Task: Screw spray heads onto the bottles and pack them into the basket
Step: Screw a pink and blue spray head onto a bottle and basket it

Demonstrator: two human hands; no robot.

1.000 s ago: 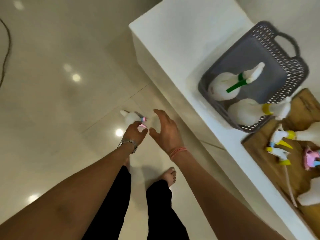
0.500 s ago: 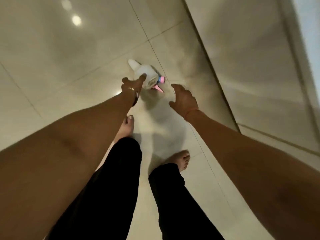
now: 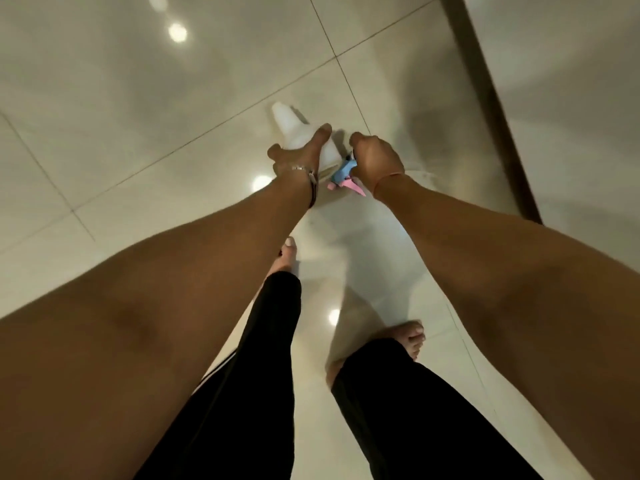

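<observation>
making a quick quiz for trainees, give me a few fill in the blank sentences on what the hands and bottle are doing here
1. The left hand holds the body of the white ____.
2. The right hand grips a spray head whose body is blue and whose trigger is ____.
3. The spray bottle is held out over the tiled ____.
4. The person's feet are ____.

Missing words: bottle; pink; floor; bare

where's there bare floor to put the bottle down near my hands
Bare tile floor spreads wide left of the left hand and beyond the bottle. It is crowded between both hands at the spray head under the right hand, and near the feet.
</observation>
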